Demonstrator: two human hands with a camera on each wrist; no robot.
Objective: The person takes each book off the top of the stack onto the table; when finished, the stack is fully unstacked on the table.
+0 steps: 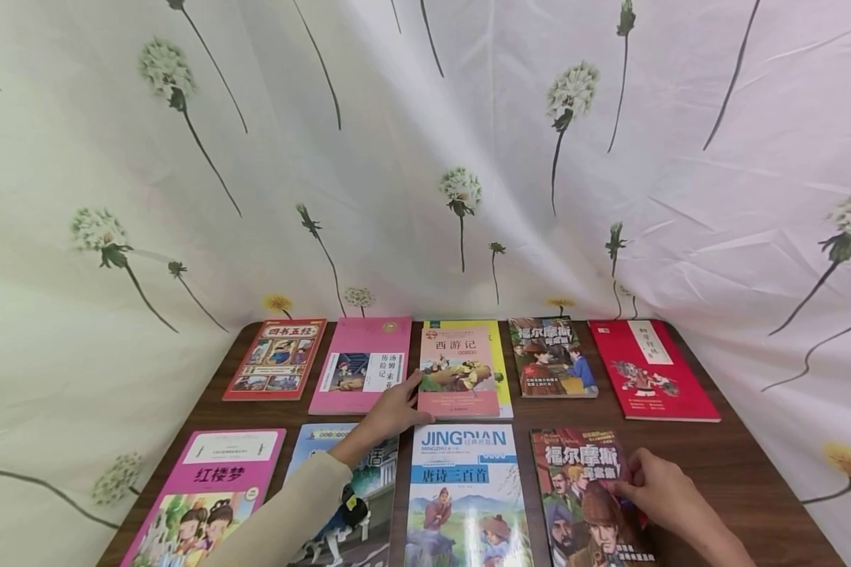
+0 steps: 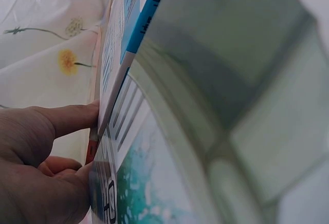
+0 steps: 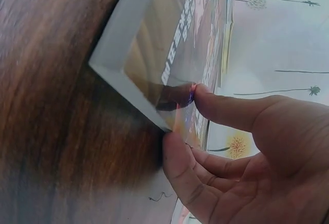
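In the head view my left hand reaches to the back row, thumb and forefinger at the lower left corner of a salmon-pink book. This book lies on top of a yellow-covered book. The left wrist view has that hand partly hidden behind nearer book covers. On the right, my right hand pinches the right edge of a brown detective comic-style book in the front row. Close up, the right thumb rests on its glossy cover and the forefinger lies at its corner.
Books lie in two rows on a dark wooden table. Nearest the left forearm are a blue book and a white-and-blue book. A red book sits at the back right. Behind hangs a dandelion-print cloth.
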